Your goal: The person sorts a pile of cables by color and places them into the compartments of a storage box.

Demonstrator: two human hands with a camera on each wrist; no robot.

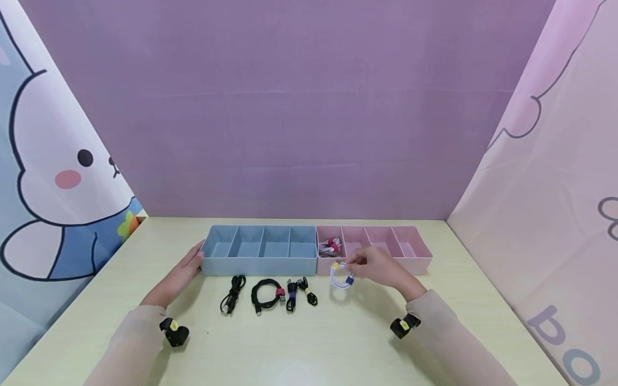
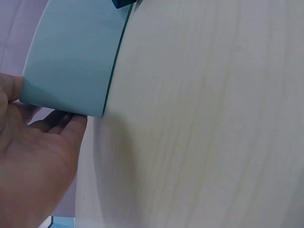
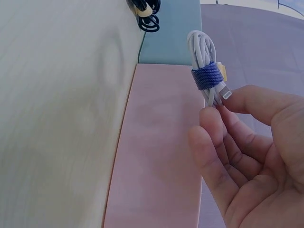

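Observation:
My right hand (image 1: 374,265) pinches a coiled white cable (image 1: 341,276) between thumb and fingertips, in front of the pink divided box (image 1: 386,266). In the right wrist view, a blue strap (image 3: 207,76) wraps the coil and a bit of yellow shows behind it. A flat metal plug tip sticks out by my thumb. At the far left end of the blue divided box (image 1: 258,266), my left hand (image 1: 185,269) rests against the end wall. The left wrist view has the thumb by the upper edge of that box and the fingers (image 2: 73,130) along its end.
Bundled white cables (image 1: 330,247) lie in the leftmost pink compartment. On the table before the blue box are a black cable bundle (image 1: 233,295), a black coil with a red tie (image 1: 260,305), and two small black bundles, one purple-tied (image 1: 292,296), one yellow-tied (image 1: 309,294). A purple backdrop stands behind.

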